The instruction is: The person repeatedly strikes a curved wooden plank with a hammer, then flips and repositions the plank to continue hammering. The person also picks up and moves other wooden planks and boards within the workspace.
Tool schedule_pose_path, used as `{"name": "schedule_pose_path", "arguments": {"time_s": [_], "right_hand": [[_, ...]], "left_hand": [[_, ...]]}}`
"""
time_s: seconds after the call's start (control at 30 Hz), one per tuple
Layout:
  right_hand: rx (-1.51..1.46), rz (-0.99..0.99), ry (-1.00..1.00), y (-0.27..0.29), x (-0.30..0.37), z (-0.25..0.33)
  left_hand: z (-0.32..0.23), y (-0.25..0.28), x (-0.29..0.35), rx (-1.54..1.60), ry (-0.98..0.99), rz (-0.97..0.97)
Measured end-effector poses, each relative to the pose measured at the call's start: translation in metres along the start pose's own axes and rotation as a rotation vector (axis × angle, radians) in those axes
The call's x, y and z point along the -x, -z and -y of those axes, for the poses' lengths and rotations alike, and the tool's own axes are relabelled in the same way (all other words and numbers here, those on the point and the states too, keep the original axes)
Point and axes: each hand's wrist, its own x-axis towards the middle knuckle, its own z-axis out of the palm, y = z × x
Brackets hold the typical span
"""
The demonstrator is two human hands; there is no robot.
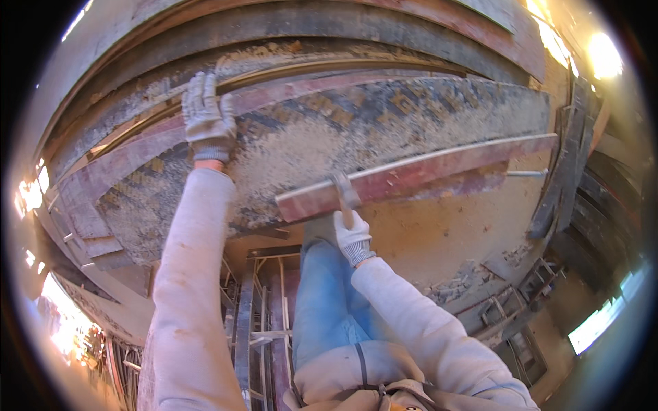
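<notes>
My right hand, in a pale work glove, is closed round the handle of a hammer. The hammer's head overlaps the near side of a long reddish board; whether they touch, I cannot tell. My left hand, also gloved, reaches far forward with its fingers stretched out flat. It lies at the far edge of a large dark, dust-covered panel, over a reddish strip of wood. Nothing shows in its grasp. Crumbled grey debris covers much of the panel.
Long curved-looking boards are stacked along the far side. Dark planks lean at the right. Below me on the left is a frame of bars and slats. Rubble lies on the brown ground at the right.
</notes>
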Motion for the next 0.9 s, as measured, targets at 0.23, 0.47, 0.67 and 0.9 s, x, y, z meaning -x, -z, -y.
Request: {"name": "schedule_pose_path", "arguments": {"time_s": [0.23, 0.47, 0.67, 0.9], "right_hand": [[0.265, 0.323, -0.244, 0.064, 0.027, 0.119], [-0.147, 0.195, -0.217, 0.010, 0.049, 0.047], [-0.106, 0.004, 0.385, -0.025, 0.011, -0.055], [-0.090, -0.047, 0.187, -0.047, -0.017, -0.066]], "left_hand": [[-0.003, 0.001, 0.000, 0.030, 0.032, 0.018], [0.002, 0.004, -0.001, -0.145, 0.014, 0.249], [-0.006, -0.001, -0.007, 0.127, 0.182, 0.344], [-0.007, -0.012, 0.003, 0.117, 0.190, 0.246]]}}
